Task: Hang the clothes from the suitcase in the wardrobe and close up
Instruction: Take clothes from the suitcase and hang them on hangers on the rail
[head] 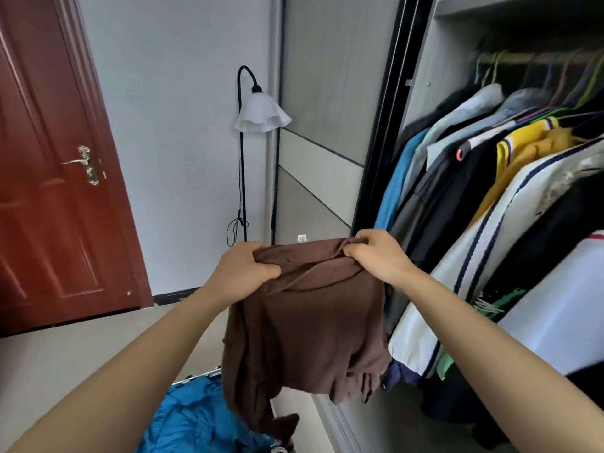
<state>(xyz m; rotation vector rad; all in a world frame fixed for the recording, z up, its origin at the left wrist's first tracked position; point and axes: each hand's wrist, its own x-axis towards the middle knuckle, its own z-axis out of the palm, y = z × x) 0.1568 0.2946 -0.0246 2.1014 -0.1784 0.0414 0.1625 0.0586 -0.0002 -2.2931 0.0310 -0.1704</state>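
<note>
Two hands, head view: left hand [243, 268] and right hand [379, 253] each pinch the bunched top edge of the brown garment [310, 322], hanging between and below them over the suitcase [201, 376]. No hanger visible: a slackened pinch may drop it short of the rail [536, 58], up-right of the right hand.

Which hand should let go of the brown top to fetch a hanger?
Probably right: the right hand grips the brown top beside the open wardrobe, below the hangers; the left hand is farther away.
</note>
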